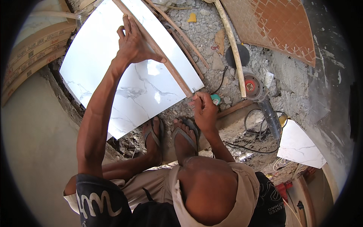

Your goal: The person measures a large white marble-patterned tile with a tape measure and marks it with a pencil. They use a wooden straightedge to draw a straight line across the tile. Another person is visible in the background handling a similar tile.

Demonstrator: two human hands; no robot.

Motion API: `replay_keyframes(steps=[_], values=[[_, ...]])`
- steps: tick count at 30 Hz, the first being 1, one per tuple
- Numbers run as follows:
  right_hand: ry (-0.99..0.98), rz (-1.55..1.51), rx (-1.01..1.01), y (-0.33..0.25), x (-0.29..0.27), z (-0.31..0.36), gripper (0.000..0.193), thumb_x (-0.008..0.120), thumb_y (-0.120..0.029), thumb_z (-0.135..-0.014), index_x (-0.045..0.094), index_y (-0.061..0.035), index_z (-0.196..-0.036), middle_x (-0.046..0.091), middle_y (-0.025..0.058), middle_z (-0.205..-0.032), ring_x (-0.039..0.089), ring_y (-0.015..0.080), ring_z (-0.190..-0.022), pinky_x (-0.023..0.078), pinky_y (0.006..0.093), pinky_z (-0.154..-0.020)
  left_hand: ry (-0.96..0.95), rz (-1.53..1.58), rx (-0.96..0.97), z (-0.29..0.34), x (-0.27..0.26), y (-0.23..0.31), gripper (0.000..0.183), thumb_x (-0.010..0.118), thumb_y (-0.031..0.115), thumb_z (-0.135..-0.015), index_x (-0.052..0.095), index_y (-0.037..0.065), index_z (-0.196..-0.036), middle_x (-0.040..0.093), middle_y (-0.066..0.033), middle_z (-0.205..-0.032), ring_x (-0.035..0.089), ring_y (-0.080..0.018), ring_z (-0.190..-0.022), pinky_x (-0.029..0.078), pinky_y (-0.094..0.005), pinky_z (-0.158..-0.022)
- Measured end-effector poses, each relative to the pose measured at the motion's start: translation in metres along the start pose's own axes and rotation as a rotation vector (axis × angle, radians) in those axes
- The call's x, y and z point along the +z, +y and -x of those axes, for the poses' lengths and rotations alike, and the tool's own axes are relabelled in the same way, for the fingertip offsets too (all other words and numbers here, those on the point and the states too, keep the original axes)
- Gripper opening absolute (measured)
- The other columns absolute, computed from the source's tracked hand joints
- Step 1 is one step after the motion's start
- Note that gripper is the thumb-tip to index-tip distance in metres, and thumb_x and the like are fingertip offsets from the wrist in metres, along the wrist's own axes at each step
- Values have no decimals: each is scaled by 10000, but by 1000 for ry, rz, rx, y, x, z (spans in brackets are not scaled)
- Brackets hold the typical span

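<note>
A large white marble-patterned tile [128, 98] lies on the rubble in front of me. Across it runs a straight wooden strip [172, 72], slanting from the far left toward my right hand. My left hand [133, 47] is spread over tile and strip, its fingertips and thumb pressing along the strip's left edge. By the strip's near end, at the tile's right corner, my right hand [206, 111] is closed in a pinch. A thin dark tip shows at its fingertips; what it belongs to I cannot make out. A small teal round object [216, 99] sits just beyond that hand.
To the right lies an angle grinder [269, 115] with its black cord. Around it are a pale wooden stick [231, 41], a black disc [242, 56], a white tile offcut [300, 145] and a brown grid-backed tile [280, 32]. Cardboard boxes [36, 56] are stacked at left.
</note>
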State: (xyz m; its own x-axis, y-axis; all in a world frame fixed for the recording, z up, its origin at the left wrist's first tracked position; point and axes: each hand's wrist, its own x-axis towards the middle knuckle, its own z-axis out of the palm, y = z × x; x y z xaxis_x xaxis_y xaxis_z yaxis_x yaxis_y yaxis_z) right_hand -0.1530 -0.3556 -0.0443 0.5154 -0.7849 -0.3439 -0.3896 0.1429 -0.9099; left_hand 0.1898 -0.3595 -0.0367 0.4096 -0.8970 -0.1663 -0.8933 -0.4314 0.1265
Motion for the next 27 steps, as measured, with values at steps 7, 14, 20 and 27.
replay_keyframes(steps=[7,14,20,27], values=[[-24,102,-13,1,-1,-1,152,550,-62,-1037,597,-6,-1171,671,80,-814,682,115,-689,519,268,-593,52,30,8,1,8,-4,1768,887,821,-253,188,-288,-1439,172,-536,-1488,75,-559,-1506,128,-613,-1187],[-66,393,-32,-11,-9,2,120,563,-79,-1016,610,-11,-1103,667,187,-838,684,344,-731,527,411,-644,74,58,9,1,8,-4,1762,886,824,-252,195,-285,-1433,176,-527,-1491,82,-578,-1492,134,-614,-1189],[-46,483,-251,-9,-13,-3,55,586,-53,-985,594,-10,-1018,668,208,-871,658,437,-756,515,462,-630,40,31,6,2,6,-4,1771,877,827,-303,110,-293,-1440,142,-516,-1510,106,-565,-1497,124,-629,-1200],[-51,474,-324,-14,-11,-8,17,600,-14,-956,585,-6,-952,643,206,-802,639,433,-711,497,467,-589,56,46,13,3,3,-2,1756,892,811,-298,135,-289,-1437,160,-526,-1494,113,-572,-1492,130,-620,-1196]])
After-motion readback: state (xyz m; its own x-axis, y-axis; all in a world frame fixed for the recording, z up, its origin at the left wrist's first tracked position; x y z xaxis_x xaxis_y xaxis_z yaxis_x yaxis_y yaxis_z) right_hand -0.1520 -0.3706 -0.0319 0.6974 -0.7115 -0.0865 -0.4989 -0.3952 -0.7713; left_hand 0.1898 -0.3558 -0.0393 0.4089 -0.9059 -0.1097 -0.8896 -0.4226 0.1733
